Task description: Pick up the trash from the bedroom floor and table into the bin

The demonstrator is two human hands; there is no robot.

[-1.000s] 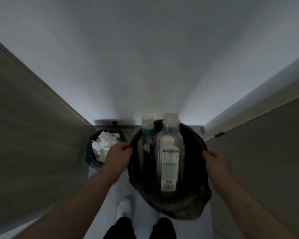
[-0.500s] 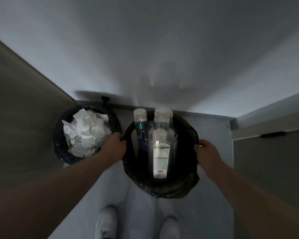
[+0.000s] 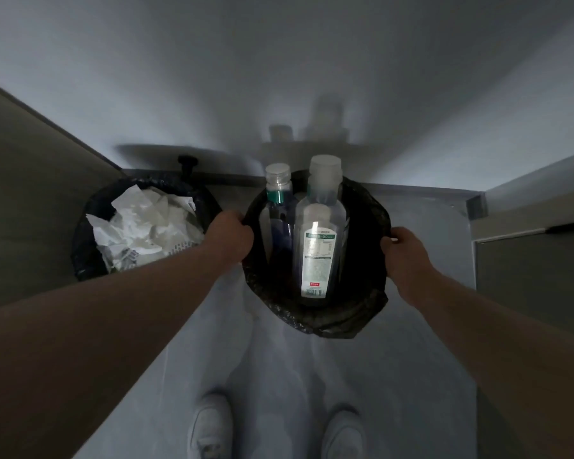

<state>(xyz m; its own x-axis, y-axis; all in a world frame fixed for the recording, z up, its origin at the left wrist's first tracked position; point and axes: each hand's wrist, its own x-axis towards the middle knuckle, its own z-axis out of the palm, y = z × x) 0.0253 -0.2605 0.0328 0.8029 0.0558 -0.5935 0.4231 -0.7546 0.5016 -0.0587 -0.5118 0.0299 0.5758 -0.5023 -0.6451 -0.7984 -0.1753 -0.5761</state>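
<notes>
I hold a round bin lined with a black bag (image 3: 342, 321) by its rim, above the pale floor. My left hand (image 3: 231, 235) grips the left rim and my right hand (image 3: 403, 251) grips the right rim. Inside it stand clear plastic bottles: a large one with a white and green label (image 3: 318, 246) and a smaller one with a teal band (image 3: 278, 193). To the left, on the floor against the wall, sits a second black-lined bin (image 3: 87, 260) heaped with crumpled white paper (image 3: 146, 230).
A brown panel (image 3: 30, 200) bounds the left side and a grey cabinet front (image 3: 537, 279) the right. A white wall with a dark skirting strip closes the far end. My white shoes (image 3: 211, 425) stand on the pale floor below.
The view has tilted further down and drawn closer. The paper-filled bin at left has come fully into view, and the held bin sits lower, nearer the floor.
</notes>
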